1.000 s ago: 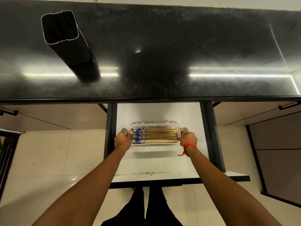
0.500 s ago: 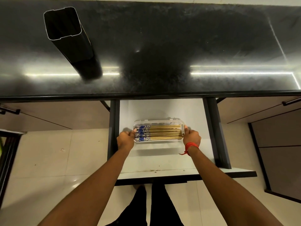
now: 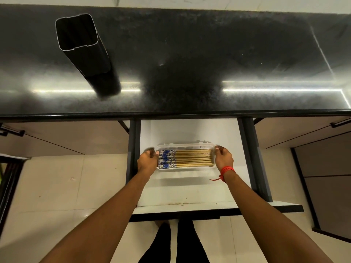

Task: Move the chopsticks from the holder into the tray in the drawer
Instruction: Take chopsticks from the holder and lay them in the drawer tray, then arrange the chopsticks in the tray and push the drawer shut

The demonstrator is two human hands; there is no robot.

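Chopsticks [image 3: 187,156] lie flat in clear tray [image 3: 197,146] inside open drawer [image 3: 190,188]; holder [image 3: 83,52] stands on desk [image 3: 209,54], far left. Left hand [image 3: 147,161] and right hand [image 3: 223,158] bracket tray ends, fingers loosening; whether either grip holds, cannot tell. Advice: let go evenly, keeping tray level.

Bare forearms, a red thread band [image 3: 226,170] on the right wrist, seemingly black trousers [image 3: 174,243].

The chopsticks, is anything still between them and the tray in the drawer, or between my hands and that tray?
Nothing visible. The chopsticks already lie flat inside the clear tray in the open drawer. The left hand and right hand sit at the tray's two ends, unobstructed. The holder on the counter looks empty.
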